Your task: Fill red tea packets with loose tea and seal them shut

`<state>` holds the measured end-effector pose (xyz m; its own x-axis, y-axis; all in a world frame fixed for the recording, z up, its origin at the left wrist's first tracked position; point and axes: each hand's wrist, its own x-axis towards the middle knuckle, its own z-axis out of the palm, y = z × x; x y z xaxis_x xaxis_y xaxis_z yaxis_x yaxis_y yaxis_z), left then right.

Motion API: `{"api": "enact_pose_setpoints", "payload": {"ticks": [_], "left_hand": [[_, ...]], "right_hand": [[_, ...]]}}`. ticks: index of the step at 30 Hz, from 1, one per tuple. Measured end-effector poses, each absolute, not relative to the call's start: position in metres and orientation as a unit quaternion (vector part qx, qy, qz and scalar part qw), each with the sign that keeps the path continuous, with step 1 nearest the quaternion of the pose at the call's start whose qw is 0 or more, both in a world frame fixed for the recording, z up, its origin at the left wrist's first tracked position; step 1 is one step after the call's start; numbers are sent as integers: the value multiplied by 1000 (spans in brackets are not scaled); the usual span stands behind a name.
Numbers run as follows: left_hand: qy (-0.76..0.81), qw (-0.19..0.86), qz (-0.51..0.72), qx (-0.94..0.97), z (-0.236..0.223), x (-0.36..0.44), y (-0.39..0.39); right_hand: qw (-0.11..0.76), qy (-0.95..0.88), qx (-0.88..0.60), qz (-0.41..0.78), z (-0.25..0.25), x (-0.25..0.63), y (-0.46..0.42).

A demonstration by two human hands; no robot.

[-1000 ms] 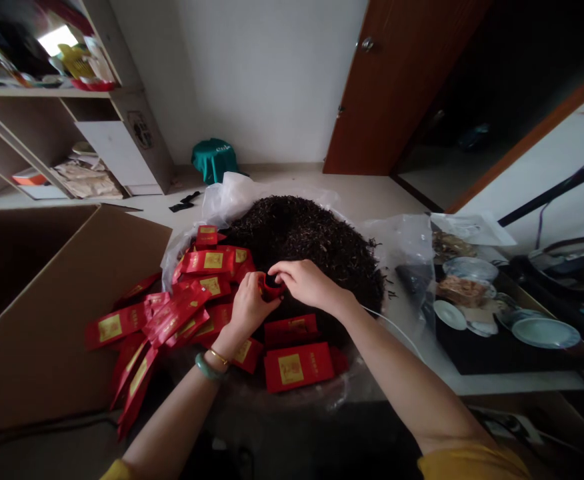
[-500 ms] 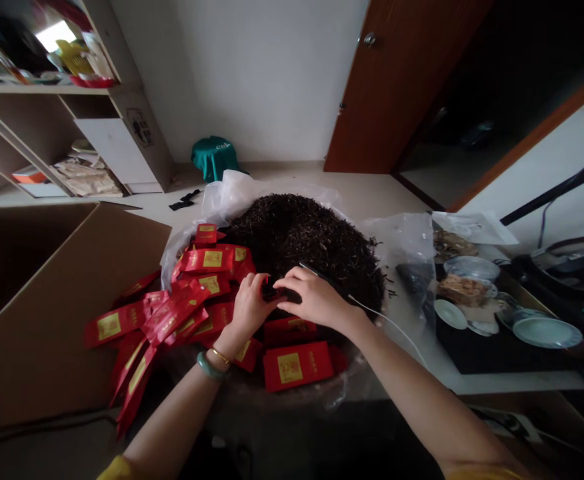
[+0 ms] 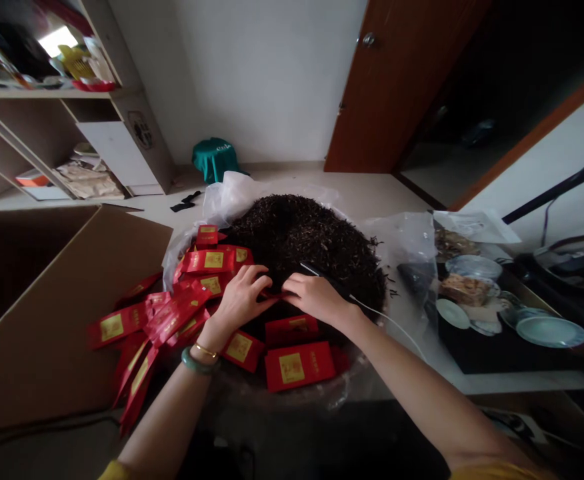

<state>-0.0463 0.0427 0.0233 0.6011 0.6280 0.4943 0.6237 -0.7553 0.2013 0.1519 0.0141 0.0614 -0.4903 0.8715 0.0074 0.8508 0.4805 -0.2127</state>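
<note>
My left hand (image 3: 242, 297), with a jade bangle (image 3: 198, 361) and a thin gold bracelet at its wrist, pinches one end of a red packet (image 3: 279, 295). At the other end of it, the fingertips of my right hand (image 3: 319, 303) are closed. Only a thin red strip of this packet shows; my fingers hide most of it. Just beyond lies a heap of dark loose tea leaves (image 3: 312, 233) in a clear plastic liner (image 3: 235, 190). Several red packets with gold labels (image 3: 297, 367) lie below and left of my hands.
An opened cardboard box (image 3: 87, 293) stands at the left. A flat dark device (image 3: 332, 279) with a white cable (image 3: 397, 327) rests on the tea behind my right hand. Dishes (image 3: 549, 331) and plastic bags sit on a black tray (image 3: 472, 360) at the right.
My left hand has shifted slightly left, away from the right, and turned flatter. The gap between my hands has widened, with a red strip stretched across it.
</note>
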Motion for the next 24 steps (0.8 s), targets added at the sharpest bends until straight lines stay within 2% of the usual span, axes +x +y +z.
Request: {"api": "enact_pose_setpoints", "payload": {"ticks": [4, 8, 15, 24], "left_hand": [[344, -41, 208, 915, 30, -49, 40], [337, -45, 148, 929, 35, -48, 36], [403, -78, 160, 898, 37, -47, 34], [376, -1, 229, 898, 20, -38, 33]], "right_hand": [[-24, -863, -501, 50, 68, 148, 13], [-61, -864, -499, 44, 68, 139, 14], [-30, -873, -486, 14, 64, 142, 12], [-12, -853, -520, 36, 66, 148, 8]]}}
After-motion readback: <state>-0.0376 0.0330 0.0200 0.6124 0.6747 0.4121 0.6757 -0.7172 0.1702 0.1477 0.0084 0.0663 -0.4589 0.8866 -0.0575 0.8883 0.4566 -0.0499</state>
